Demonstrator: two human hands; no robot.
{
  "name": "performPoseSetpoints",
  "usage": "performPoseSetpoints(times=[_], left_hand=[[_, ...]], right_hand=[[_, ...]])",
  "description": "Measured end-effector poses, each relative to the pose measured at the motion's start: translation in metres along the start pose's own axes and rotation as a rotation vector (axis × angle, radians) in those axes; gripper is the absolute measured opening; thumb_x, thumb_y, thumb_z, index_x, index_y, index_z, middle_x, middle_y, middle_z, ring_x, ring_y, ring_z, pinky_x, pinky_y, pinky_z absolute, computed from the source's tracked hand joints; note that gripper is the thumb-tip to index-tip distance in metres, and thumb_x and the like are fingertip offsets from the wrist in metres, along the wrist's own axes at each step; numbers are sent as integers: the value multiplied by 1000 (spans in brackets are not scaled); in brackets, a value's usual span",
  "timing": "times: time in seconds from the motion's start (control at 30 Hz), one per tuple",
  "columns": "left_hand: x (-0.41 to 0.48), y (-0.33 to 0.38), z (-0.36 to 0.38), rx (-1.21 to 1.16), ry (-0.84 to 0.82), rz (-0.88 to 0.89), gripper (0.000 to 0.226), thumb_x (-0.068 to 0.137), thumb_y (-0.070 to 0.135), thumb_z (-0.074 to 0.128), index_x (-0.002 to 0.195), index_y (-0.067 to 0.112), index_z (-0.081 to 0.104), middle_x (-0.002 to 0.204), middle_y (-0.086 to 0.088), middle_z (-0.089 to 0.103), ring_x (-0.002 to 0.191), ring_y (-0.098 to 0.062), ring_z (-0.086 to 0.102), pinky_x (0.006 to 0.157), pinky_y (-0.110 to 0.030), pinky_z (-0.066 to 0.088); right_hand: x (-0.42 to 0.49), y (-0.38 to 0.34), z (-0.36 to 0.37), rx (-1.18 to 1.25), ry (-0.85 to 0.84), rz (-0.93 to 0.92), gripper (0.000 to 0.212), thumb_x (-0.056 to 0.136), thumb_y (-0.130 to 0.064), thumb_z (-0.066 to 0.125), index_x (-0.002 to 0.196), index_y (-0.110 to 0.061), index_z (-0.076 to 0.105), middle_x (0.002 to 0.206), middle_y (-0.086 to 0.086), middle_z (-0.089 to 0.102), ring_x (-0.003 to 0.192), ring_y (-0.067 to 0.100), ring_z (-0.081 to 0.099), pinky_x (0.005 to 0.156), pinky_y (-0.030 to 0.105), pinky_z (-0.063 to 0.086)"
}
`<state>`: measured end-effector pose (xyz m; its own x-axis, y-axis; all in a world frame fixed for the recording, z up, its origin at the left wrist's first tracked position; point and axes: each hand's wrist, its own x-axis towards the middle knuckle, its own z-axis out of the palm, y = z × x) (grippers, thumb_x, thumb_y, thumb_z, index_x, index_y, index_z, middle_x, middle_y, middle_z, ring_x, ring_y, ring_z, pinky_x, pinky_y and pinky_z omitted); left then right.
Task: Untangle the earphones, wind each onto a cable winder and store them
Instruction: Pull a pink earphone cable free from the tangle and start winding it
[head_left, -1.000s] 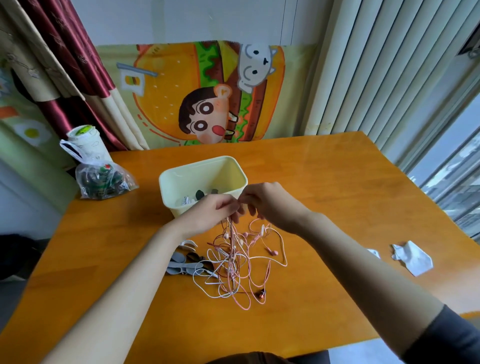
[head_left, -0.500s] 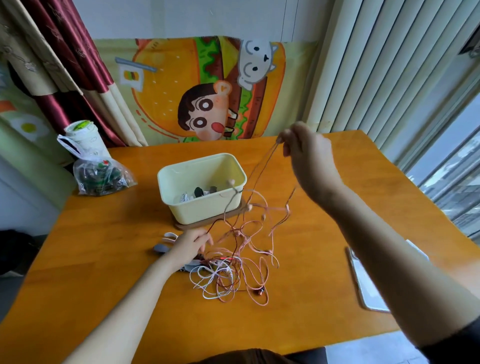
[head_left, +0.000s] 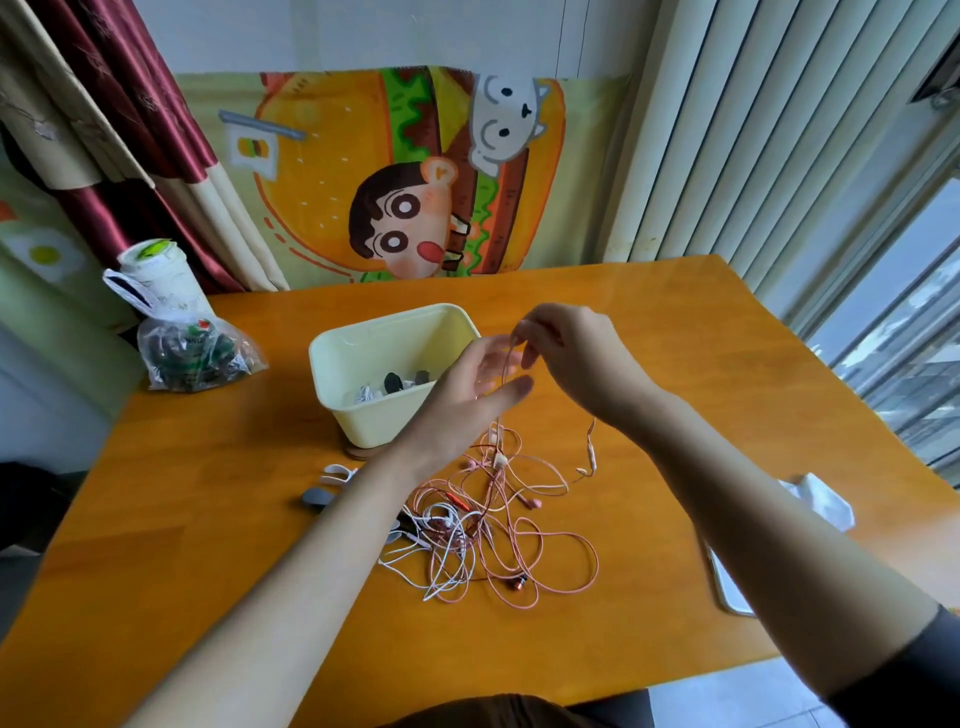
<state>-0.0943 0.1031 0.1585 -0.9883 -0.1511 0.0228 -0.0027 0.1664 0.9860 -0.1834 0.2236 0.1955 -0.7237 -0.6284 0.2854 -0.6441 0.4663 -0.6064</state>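
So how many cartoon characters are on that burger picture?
2. A dark-haired boy sits in the middle of the burger banner, and a white animal peeks over its upper right. The curtain may hide more at the left.

Dial centred on the tangle of earphones (head_left: 483, 525). The cream bin (head_left: 384, 421) blocks 11 o'clock, close behind. At 12 the left hand (head_left: 467, 384) and right hand (head_left: 566, 348) crowd the air, a pink cable (head_left: 500, 423) dropping from the right hand's pinch. Cable winders (head_left: 317, 498) lie near at 9, tucked against the left forearm (head_left: 322, 561). A plastic bag (head_left: 192, 353) sits well off at 10. A phone (head_left: 727, 587) and a crumpled tissue (head_left: 826, 501) guard 3. The table (head_left: 675, 364) runs bare from 1 to 2, and at 6.
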Motion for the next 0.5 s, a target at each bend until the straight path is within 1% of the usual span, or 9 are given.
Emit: performPoseSetpoints(times=[0.03,0.07,0.1,0.13,0.2,0.27,0.37,0.43,0.5], left_hand=[[2,5,3,-34,1,18,22,96,23,54,118,25,51,97,4,62,92,-4,59,86,-18,46],[3,7,3,-36,23,22,13,98,23,50,110,22,56,76,2,58,73,-9,56,72,-20,48],[4,5,-1,-4,56,15,15,100,24,45,101,21,60,61,4,49,58,-11,47,59,-22,43],[6,-1,-7,54,90,-7,22,102,25,42,93,21,62,53,7,40,51,-11,37,52,-25,35],[9,-13,-24,143,196,-62,30,102,23,40,81,22,61,50,7,32,49,-12,27,50,-28,22],[11,-22,-43,172,360,-126,31,102,20,38,78,20,57,56,4,32,51,-13,29,52,-28,24],[10,-36,-70,5,581,-250,30,104,20,35,79,16,51,57,2,30,51,-13,27,49,-25,25],[5,-43,-79,-158,649,-337,27,104,22,35,84,13,51,59,3,31,50,-9,26,47,-21,22],[1,-46,-75,-243,619,-381,26,104,23,37,87,11,53,63,3,40,49,-7,29,50,-22,22]], right_hand=[[-1,1,-1,-22,-22,-7,21,98,-21,47,82,-22,61,68,-13,59,69,9,60,66,27,49],[-1,3,-4,-44,-54,-17,20,97,-23,49,81,-24,61,68,-15,59,70,10,61,67,30,50],[-2,4,-7,-59,-96,-26,18,96,-24,51,81,-25,61,67,-16,59,69,9,61,66,31,51],[-4,6,-9,-65,-144,-26,15,95,-27,54,82,-25,62,67,-16,59,68,7,60,65,30,50],[-8,16,-13,-85,-229,13,10,91,-32,59,85,-24,63,67,-14,61,65,3,58,59,25,46],[-14,36,-9,-112,-318,97,13,88,-34,62,82,-23,63,66,-12,62,60,2,55,57,22,43],[-29,79,5,-80,-427,278,19,89,-30,63,72,-22,62,63,-9,63,53,0,51,53,16,39],[-38,99,9,59,-401,401,20,92,-25,60,78,-11,65,63,-2,61,55,6,53,54,11,43],[-40,104,9,177,-286,453,23,94,-22,55,78,-9,64,59,1,53,52,11,52,60,22,54]])
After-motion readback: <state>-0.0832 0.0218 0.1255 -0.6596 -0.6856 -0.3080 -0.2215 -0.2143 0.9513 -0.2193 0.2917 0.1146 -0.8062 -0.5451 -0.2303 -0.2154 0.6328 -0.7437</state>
